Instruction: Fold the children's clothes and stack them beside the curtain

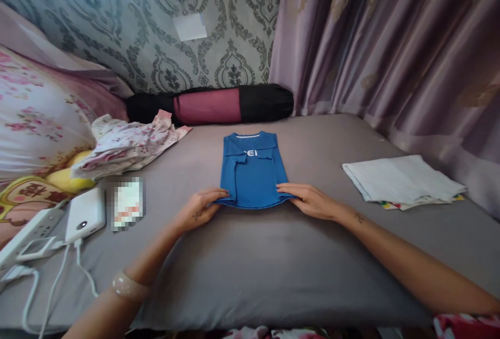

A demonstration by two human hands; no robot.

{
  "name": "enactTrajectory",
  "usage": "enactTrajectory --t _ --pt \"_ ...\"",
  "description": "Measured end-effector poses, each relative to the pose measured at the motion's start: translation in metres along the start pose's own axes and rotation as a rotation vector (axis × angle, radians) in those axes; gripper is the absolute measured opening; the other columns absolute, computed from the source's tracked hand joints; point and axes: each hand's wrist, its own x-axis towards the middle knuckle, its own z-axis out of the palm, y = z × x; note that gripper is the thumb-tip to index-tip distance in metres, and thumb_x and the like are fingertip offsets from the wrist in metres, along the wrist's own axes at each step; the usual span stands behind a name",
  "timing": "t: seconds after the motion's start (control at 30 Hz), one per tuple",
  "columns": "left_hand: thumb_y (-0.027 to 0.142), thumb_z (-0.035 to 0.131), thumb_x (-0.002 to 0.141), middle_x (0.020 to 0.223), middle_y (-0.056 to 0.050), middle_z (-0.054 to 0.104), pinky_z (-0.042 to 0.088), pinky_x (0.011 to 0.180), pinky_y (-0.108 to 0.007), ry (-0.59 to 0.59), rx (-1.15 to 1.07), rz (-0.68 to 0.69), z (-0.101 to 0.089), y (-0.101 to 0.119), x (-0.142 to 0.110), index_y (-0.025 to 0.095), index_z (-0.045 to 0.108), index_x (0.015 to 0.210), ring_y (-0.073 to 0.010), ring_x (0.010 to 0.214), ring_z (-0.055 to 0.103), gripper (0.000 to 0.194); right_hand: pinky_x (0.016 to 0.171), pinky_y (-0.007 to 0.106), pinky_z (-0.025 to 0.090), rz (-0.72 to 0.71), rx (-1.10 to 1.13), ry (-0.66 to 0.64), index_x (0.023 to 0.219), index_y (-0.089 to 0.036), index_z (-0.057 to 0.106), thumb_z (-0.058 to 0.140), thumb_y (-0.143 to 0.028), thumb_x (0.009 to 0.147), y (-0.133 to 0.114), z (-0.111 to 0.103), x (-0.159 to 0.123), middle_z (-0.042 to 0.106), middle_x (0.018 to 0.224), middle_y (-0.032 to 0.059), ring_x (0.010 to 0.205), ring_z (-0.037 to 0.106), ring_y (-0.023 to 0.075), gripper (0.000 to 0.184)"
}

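A blue long-sleeved shirt (255, 183) lies on the grey bed sheet (250, 255), its sides and sleeves folded inward over the front. White lettering shows partly between the folded sleeves, and the neckline points away from me. My left hand (201, 208) grips the near left corner of the hem, thumb below and fingers on top. At the near right corner, my right hand (310, 201) pinches the hem in the same way. Between the two hands the hem edge sags slightly and looks a little raised off the sheet.
Folded white cloth (402, 177) lies at right. To the left are a floral clothing pile (128, 146), a white power bank (86, 214) with cables, a power strip (31, 232) and a blurred-out item (128, 203). A black-and-pink roll (207, 105) rests against the wall; curtains (351, 42) hang right.
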Motion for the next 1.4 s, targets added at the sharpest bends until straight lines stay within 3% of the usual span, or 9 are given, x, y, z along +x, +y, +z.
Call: enactTrajectory --t 0.1,0.27,0.37,0.5,0.63,0.9,1.1,1.27,1.4 --pt "0.026 0.048 0.090 0.111 -0.006 0.071 0.055 0.070 -0.023 0.125 -0.078 -0.132 -0.007 0.006 0.013 0.021 0.065 0.114 -0.0187 0.098 0.066 0.031 0.103 0.035 0.047 0.052 0.039 0.083 0.126 -0.026 0.062 0.046 -0.020 0.093 0.000 -0.007 0.012 0.066 0.125 0.0024 0.114 0.062 0.0184 0.036" --pt "0.034 0.054 0.088 0.097 -0.005 0.073 0.052 0.080 -0.027 0.179 -0.184 -0.204 -0.011 0.006 0.032 0.019 0.070 0.106 -0.0186 0.089 0.067 0.029 0.098 0.035 0.050 0.159 0.105 0.160 0.118 -0.027 0.067 0.050 -0.028 0.093 0.001 -0.010 0.025 0.070 0.117 0.0013 0.107 0.065 0.0194 0.031" --pt "0.041 0.056 0.086 0.086 -0.004 0.072 0.051 0.074 -0.027 0.208 -0.341 -0.301 -0.006 0.001 0.036 0.017 0.070 0.100 -0.0178 0.079 0.066 0.031 0.092 0.036 0.051 0.257 0.162 0.179 0.116 -0.025 0.067 0.050 -0.031 0.092 0.004 -0.006 0.029 0.072 0.109 0.0018 0.100 0.067 0.0202 0.030" --pt "0.050 0.059 0.081 0.079 -0.002 0.070 0.050 0.067 -0.026 0.197 -0.549 -0.417 0.002 -0.003 0.036 0.016 0.068 0.094 -0.0156 0.072 0.062 0.037 0.080 0.035 0.053 0.366 0.237 0.220 0.112 -0.021 0.067 0.049 -0.036 0.092 0.010 0.003 0.029 0.073 0.090 0.0017 0.084 0.067 0.0198 0.031" --pt "0.054 0.064 0.076 0.073 -0.001 0.068 0.049 0.065 -0.025 0.147 -0.610 -0.496 0.004 0.000 0.033 0.017 0.068 0.085 -0.0155 0.070 0.062 0.038 0.073 0.032 0.052 0.412 0.286 0.202 0.108 -0.018 0.067 0.049 -0.038 0.090 0.011 0.010 0.025 0.071 0.081 0.0020 0.075 0.065 0.0187 0.032" --pt "0.057 0.068 0.070 0.077 -0.004 0.071 0.049 0.062 -0.025 0.263 -0.598 -0.637 0.014 -0.001 0.028 0.015 0.066 0.087 -0.0167 0.070 0.063 0.045 0.064 0.030 0.049 0.523 0.148 0.224 0.105 -0.018 0.066 0.048 -0.036 0.090 0.014 0.019 0.016 0.068 0.073 0.0032 0.066 0.063 0.0182 0.030" --pt "0.053 0.065 0.071 0.072 -0.004 0.069 0.047 0.058 -0.026 0.370 -0.361 -0.678 0.024 -0.016 0.029 0.015 0.066 0.093 -0.0178 0.067 0.062 0.043 0.061 0.028 0.046 0.578 -0.094 0.215 0.112 -0.019 0.064 0.049 -0.035 0.092 0.008 0.022 0.020 0.069 0.073 0.0037 0.064 0.063 0.0176 0.030" --pt "0.043 0.063 0.073 0.078 -0.005 0.070 0.049 0.068 -0.031 0.370 -0.184 -0.669 0.024 -0.014 0.030 0.017 0.067 0.090 -0.0191 0.073 0.064 0.031 0.063 0.030 0.047 0.598 -0.209 0.208 0.110 -0.021 0.063 0.051 -0.034 0.091 0.008 0.022 0.018 0.070 0.076 0.0046 0.071 0.065 0.0208 0.026" --pt "0.046 0.065 0.071 0.072 -0.003 0.067 0.047 0.065 -0.029 0.352 -0.222 -0.663 0.024 -0.013 0.030 0.018 0.067 0.087 -0.0181 0.069 0.062 0.032 0.067 0.030 0.049 0.556 -0.159 0.293 0.108 -0.021 0.063 0.055 -0.034 0.089 0.014 0.025 0.015 0.069 0.083 0.0049 0.072 0.064 0.0185 0.024"
